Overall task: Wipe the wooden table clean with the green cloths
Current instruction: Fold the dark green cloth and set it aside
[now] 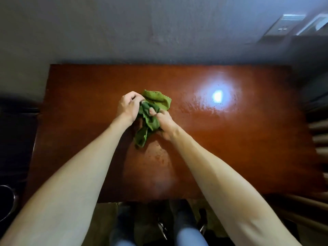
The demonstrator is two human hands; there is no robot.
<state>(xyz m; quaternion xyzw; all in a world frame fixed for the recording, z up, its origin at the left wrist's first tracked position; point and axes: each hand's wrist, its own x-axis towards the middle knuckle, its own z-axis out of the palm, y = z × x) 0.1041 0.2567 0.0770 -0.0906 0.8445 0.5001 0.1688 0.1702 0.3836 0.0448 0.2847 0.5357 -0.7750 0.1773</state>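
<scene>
Fingers (154, 110) of both hands clutch green cloths (150, 119).

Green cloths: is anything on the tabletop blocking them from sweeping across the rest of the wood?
Nothing visible. Both hands, left hand and right hand, grip the bunched green cloths mid-table, and the wooden table around them shows only a light reflection and specks.

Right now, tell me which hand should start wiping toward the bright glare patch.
Probably the right hand: it grips the darker green cloth and sits nearer the glare. The left hand is farther away, on the cloths' other side.
</scene>
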